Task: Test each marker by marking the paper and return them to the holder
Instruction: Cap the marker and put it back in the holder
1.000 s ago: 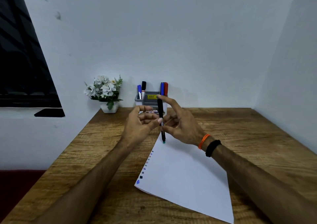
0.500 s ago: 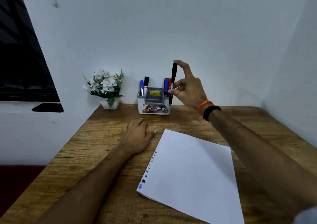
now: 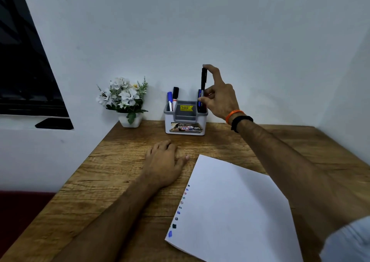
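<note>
At the back of the table, head view: I see the holder, white with a grey insert and a yellow price sticker, standing against the wall. Right hand is up at the holder's right compartment, gripping a black marker upright; index fingertip sits on the marker's top end, thumb and other fingers pinch the lower barrel. Marker's lower end is at or just inside the right compartment, beside a blue marker already standing there; can't tell how deep it sits, the fingers cover that part. Left compartment has a blue-capped marker and a black-capped marker, both upright and leaning slightly. Right wrist wears an orange band and a black band. Left hand lies palm down on the table, fingers loosely spread, holding nothing, thumb tip just beside the top corner of the paper. Paper lies flat, rotated relative to the table edge, near the front right, right forearm passing above its far edge. Row of small coloured test marks runs along the paper's left edge: blue, dark green, red among them, smaller ones too tiny to sort. Potted white flowers sit left of the holder, well apart from it, at the table's back left corner. Dark window on the left wall.
</note>
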Demonstrator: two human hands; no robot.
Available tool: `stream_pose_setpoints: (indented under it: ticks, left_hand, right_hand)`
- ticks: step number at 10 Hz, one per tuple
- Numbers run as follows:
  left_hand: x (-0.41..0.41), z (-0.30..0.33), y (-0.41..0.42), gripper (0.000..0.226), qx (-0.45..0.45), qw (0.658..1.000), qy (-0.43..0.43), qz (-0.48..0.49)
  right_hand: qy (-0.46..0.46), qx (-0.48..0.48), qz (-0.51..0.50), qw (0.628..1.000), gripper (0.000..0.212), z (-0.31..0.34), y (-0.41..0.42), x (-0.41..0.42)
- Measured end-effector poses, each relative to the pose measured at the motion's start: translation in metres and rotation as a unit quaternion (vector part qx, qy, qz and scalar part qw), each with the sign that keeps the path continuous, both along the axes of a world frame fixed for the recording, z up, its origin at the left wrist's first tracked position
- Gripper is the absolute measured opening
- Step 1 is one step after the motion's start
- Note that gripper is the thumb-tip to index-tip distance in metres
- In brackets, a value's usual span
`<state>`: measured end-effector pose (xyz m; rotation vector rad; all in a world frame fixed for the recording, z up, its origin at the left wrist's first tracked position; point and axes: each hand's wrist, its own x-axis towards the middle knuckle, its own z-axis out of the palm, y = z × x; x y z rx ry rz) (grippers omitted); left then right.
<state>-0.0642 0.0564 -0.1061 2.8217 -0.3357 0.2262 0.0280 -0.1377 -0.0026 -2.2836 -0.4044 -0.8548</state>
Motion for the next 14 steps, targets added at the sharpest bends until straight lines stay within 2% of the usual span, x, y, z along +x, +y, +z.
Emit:
stream_pose_setpoints:
  ticks: [2, 4, 5, 8, 11, 14]
  left_hand:
    - [-0.001, 0.002, -0.002, 0.065, 0.005, 1.0, 0.009, 0.003]
    - [-0.002, 0.003, -0.002, 0.064, 0.003, 1.0, 0.012, 0.001]
    - [-0.003, 0.002, -0.001, 0.064, 0.003, 1.0, 0.007, -0.002]
    - [-0.003, 0.002, -0.001, 0.064, 0.006, 1.0, 0.006, 0.0]
    - [-0.001, 0.0, -0.001, 0.064, 0.006, 1.0, -0.001, 0.001]
    - [-0.001, 0.002, 0.0, 0.064, 0.002, 1.0, -0.003, -0.004]
  right_hand:
    - [0.032, -0.032, -0.002, 0.999, 0.086, -0.009, -0.002, 0.002]
    - [0.027, -0.113, -0.035, 0.993, 0.046, -0.012, -0.003, 0.001]
    - [0.028, -0.126, -0.041, 0.991, 0.043, -0.014, -0.003, -0.001]
    - [0.042, -0.138, -0.054, 0.988, 0.047, -0.012, 0.001, -0.01]
    - [0.039, -0.111, -0.049, 0.992, 0.072, -0.02, -0.004, -0.02]
    - [0.044, -0.096, -0.052, 0.993, 0.06, -0.027, -0.015, -0.056]
